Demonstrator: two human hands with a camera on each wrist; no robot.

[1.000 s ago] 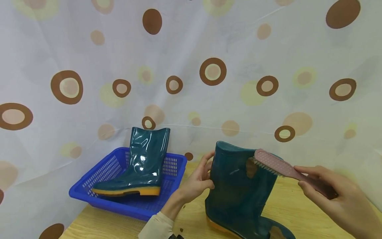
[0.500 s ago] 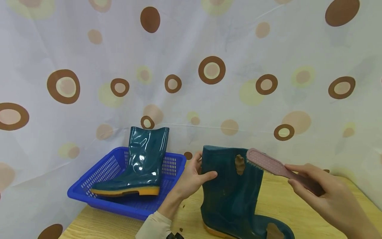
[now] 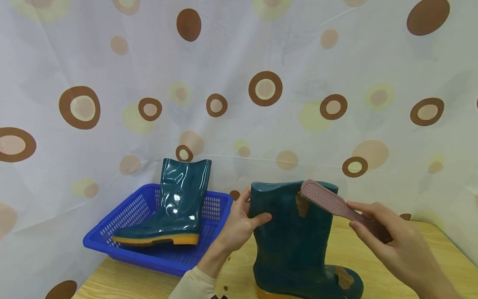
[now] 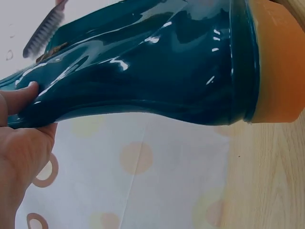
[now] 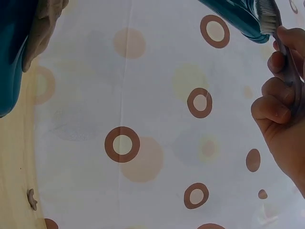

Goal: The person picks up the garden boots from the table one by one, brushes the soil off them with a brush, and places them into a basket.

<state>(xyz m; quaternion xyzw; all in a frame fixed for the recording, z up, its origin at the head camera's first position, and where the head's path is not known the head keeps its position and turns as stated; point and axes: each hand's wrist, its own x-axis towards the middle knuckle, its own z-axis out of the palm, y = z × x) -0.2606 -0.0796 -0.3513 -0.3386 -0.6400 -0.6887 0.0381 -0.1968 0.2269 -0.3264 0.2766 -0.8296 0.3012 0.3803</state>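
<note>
A white curtain (image 3: 239, 74) printed with brown and yellow circles hangs behind a light wooden table (image 3: 429, 253). The left hand (image 3: 239, 222) has its thumb curled across the front of the near boot's shaft and its fingers wrapped behind the rim, clamping the top edge; the left wrist view confirms the thumb pressed on the glossy teal rubber. The right hand (image 3: 396, 245) has its fingers closed round the handle of a pink scrubbing brush (image 3: 328, 201), whose bristle head lies against the upper shaft. The near boot (image 3: 295, 245) stands upright on the table between the two hands, orange sole down, toe towards the right. A brown mud patch (image 3: 301, 204) sits just under the brush head; a second brown patch (image 3: 343, 279) marks the toe.

Judged step: scrubbing dirt from the upper shaft while the other hand steadies the boot. The next move would call for firm strokes over the patch with the rim held still, then attention to the toe.

Count: two teal boots, the second boot (image 3: 175, 203) standing clean in a blue plastic basket (image 3: 123, 216) at the left; one basket; one brush; two visible mud patches; a few small brown crumbs (image 3: 225, 287) on the table by the cream sleeve (image 3: 194, 284).
</note>
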